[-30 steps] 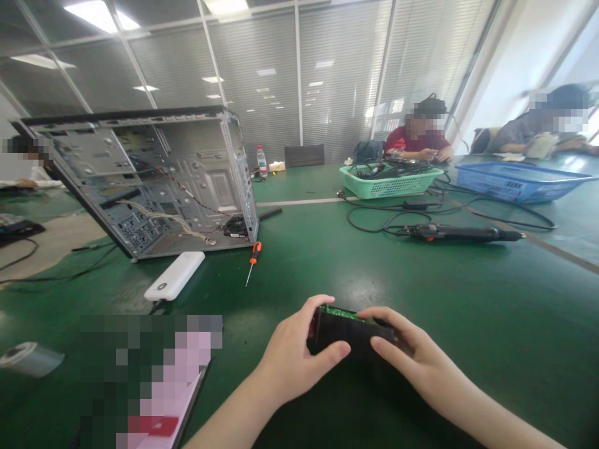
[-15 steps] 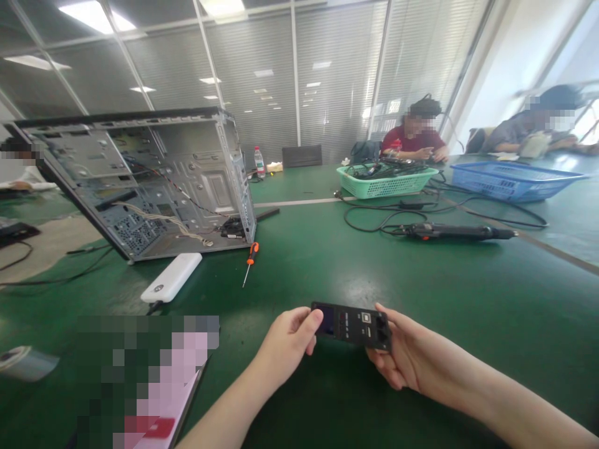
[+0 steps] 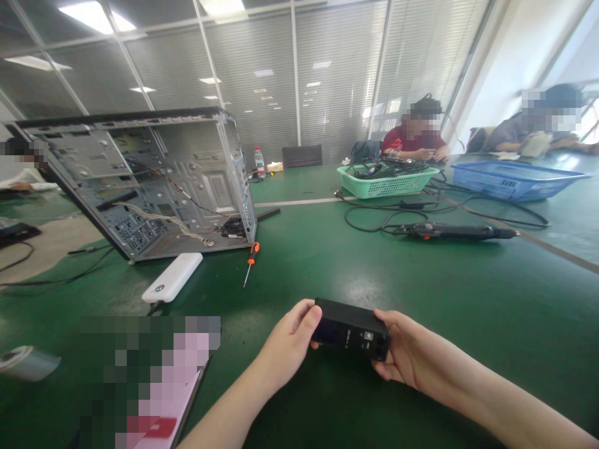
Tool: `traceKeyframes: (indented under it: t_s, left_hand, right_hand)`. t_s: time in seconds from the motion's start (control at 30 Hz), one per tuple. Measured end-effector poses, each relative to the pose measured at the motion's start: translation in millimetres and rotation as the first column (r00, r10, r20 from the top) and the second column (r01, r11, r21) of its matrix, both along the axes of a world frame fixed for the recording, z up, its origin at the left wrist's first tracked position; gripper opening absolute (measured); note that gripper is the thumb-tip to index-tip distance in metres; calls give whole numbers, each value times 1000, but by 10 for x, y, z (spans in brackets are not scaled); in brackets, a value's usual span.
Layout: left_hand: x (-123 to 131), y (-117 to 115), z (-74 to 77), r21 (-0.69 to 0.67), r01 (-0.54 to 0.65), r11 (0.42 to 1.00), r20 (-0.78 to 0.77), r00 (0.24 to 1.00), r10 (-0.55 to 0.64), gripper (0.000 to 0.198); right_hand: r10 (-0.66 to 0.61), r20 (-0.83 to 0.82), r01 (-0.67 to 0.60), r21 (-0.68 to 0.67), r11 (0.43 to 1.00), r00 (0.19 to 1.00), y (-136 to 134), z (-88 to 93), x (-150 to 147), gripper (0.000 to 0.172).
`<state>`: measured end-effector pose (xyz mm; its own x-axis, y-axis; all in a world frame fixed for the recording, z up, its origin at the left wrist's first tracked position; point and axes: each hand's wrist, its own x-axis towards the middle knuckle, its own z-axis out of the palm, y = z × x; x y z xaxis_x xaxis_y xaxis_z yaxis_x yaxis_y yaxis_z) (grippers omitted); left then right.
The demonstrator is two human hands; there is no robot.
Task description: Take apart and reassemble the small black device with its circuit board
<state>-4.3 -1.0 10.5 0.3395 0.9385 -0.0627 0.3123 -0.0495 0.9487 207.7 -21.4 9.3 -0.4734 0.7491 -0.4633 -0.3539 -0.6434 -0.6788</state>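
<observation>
Black box (image 3: 350, 328): small, oblong, held just above the green table (image 3: 468, 312), near the front edge and centre of view. Top panel and a front face with small ports or markings both show. The print is too small to read.

Left hand (image 3: 286, 346): thumb and fingertips pinch the box's left end, fingers narrow, closed on it.
Right hand (image 3: 412, 357): cups the right end, fingers curled behind and under, thumb along the edge. Both grips look firm.

Change: a second ago both hands wrapped the box with a green board edge up. Half a second ago the ported face was turned full toward the camera. Now it is tipped back so the plain top shows too. My reading is that the box is being rolled between the hands, side by side, and is not being set down.

Around it:
- An orange-handled screwdriver (image 3: 251, 262) and a white power bank (image 3: 173, 277) lie beyond the hands, well apart from the box.
- Behind them an open computer case (image 3: 154, 181) leans tilted, loose wires inside.
- Far right there is a black power driver (image 3: 461, 232) with a looped cable.
- A green basket (image 3: 388, 182) and a blue basket (image 3: 515, 178) sit by two seated people at the far side.
</observation>
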Motion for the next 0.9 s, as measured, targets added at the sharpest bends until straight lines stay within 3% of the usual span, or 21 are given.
traceKeyframes:
  t_s: [0.1,0.2,0.33,0.47,0.63,0.7,0.8,0.9]
  left_hand:
    - [12,-1,-23,-10,6,1000,39,999,-5,45]
    - [32,1,-74,-23,26,999,96,995,-23,44]
    - [42,-17,-83,46,-13,999,-28,1000,15,52]
    - [43,-44,-14,250,-19,968,-92,995,44,45]
    - [41,-53,23,497,24,868,-159,985,63,44]
    - [36,-58,18,548,27,836,-173,982,82,45]
    - [29,-72,13,599,24,800,-177,979,103,45]
    - [30,-88,22,620,31,784,-179,979,102,47]
  right_hand:
    - [-83,168,61,131,989,982,-14,17,-19,34]
    - [-161,296,59,326,944,942,-27,47,4,46]
    - [-265,436,-6,528,849,860,-5,35,67,53]
    - [-355,488,-139,721,678,797,4,-66,67,53]
    - [-597,516,-405,855,323,614,-63,-104,23,39]
    - [-663,496,-487,845,221,561,-86,-90,17,36]
    - [-726,465,-540,827,154,506,-99,-88,9,31]
    - [-739,450,-526,837,153,501,-91,-115,-4,27]
